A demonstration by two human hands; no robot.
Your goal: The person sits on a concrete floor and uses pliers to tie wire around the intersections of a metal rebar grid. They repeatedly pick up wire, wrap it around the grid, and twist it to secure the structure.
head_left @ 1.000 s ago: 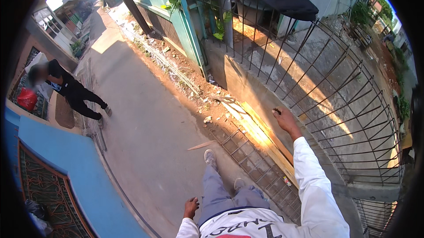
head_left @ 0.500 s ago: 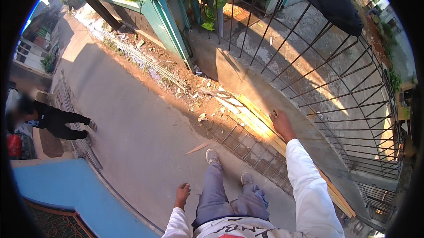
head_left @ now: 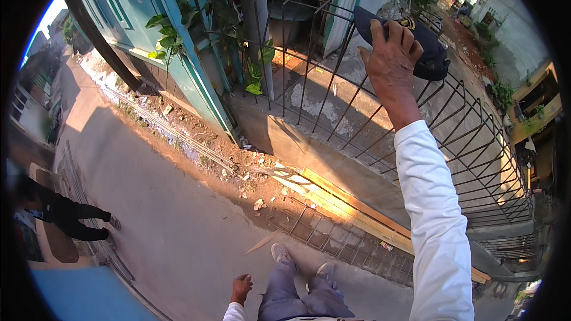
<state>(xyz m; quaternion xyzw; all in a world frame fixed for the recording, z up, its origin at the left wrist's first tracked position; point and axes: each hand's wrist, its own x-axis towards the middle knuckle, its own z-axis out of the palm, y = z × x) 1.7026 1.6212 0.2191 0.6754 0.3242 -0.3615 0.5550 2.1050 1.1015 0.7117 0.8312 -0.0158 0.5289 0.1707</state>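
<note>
My right hand point(head_left: 392, 53) is raised over a dark cap point(head_left: 431, 62) that rests on top of a metal bar fence point(head_left: 321, 104). Its fingers are bent and spread over the cap's brim side, with the thumb apart on the left. Whether the fingertips touch the cloth cannot be made out. Low beside my leg hangs my left hand point(head_left: 241, 289), its fingers loosely curled, with nothing visible in it.
Long wooden planks point(head_left: 351, 217) lie along the low wall under the fence, beside a rebar grid point(head_left: 321, 232). A wood sliver point(head_left: 262, 242) lies on the paved lane point(head_left: 160, 184). Far left is a person in dark clothes point(head_left: 71, 214). Leafy plants point(head_left: 169, 35) hang by the blue wall.
My right hand has risen from above the planks to the cap on the fence. The view has shifted, and my left hand stays low at my side.
</note>
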